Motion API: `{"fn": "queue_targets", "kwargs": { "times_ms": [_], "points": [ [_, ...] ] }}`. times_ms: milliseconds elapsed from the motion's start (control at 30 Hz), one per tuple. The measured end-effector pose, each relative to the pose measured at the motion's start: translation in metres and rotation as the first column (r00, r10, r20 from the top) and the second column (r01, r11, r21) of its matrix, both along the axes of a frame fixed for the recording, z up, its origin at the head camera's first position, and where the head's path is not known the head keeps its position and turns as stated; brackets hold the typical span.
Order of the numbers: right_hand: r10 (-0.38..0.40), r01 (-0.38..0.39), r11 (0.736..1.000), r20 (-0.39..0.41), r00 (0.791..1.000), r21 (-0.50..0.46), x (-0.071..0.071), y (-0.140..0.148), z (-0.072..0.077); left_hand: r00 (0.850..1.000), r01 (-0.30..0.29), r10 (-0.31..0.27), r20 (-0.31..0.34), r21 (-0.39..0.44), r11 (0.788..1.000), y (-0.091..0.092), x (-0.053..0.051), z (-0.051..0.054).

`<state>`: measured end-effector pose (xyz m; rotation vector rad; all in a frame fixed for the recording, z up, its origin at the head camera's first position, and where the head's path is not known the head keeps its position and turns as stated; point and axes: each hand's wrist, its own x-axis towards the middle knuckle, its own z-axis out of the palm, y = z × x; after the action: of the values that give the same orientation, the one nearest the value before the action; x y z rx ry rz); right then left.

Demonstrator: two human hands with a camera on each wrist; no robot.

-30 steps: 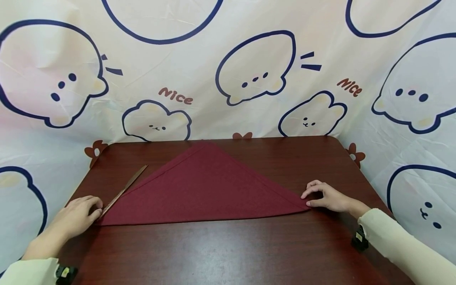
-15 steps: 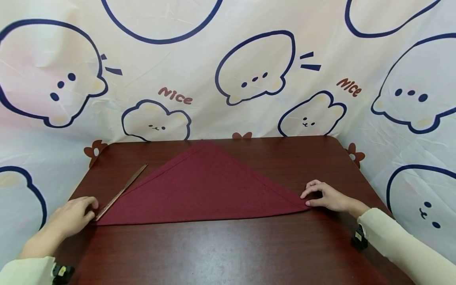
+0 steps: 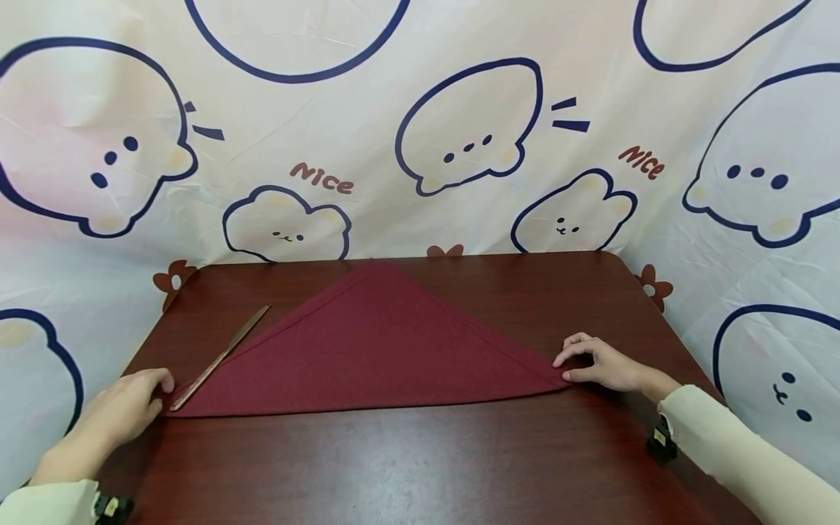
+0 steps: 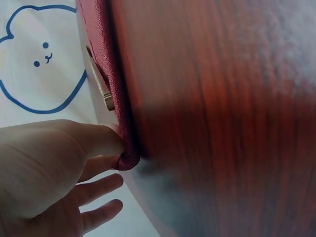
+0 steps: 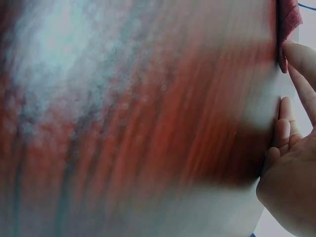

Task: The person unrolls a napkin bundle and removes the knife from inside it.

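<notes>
A dark red cloth (image 3: 394, 343), folded into a triangle, lies flat with its long edge towards me and its peak at the table's far side. Across its left slope lies a slim, gold-coloured tool shaped like a table knife (image 3: 219, 359), its lower end on the cloth. My left hand (image 3: 127, 405) pinches the cloth's left corner between thumb and forefinger; in the left wrist view the other fingers (image 4: 101, 213) stand apart below it. At the right corner, my right hand (image 3: 610, 363) pinches the cloth with thumb and forefinger, the fingertips partly hidden in the right wrist view.
The brown wooden table (image 3: 407, 467) has rounded far corners and a shiny top. A pale curtain (image 3: 367, 131) printed with cartoon outlines hangs close around its back and both sides. Small black devices (image 3: 661, 439) are strapped at both wrists.
My left hand has slid left, away from the knife-shaped tool's lower end, which now shows fully, to the cloth's left corner. The right hand stays put at its corner.
</notes>
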<state>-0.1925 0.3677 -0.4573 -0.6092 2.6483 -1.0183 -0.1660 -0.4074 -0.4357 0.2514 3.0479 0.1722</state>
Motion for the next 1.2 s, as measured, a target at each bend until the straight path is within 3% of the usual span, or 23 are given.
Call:
{"fn": "queue_targets", "kwargs": {
  "times_ms": [567, 1200],
  "points": [
    [0.0, 0.0, 1.0, -0.015, 1.0, -0.004, 0.0023, 0.0003, -0.0036, 0.999, -0.034, 0.034, 0.027, -0.002, 0.999, -0.0001, 0.0015, 0.0034],
    [0.014, -0.014, 1.0, -0.016, 1.0, -0.024, -0.0001, 0.0005, -0.0023, 0.999, -0.032, 0.033, -0.023, 0.023, 0.999, 0.002, 0.0026, 0.0035]
  ]
}}
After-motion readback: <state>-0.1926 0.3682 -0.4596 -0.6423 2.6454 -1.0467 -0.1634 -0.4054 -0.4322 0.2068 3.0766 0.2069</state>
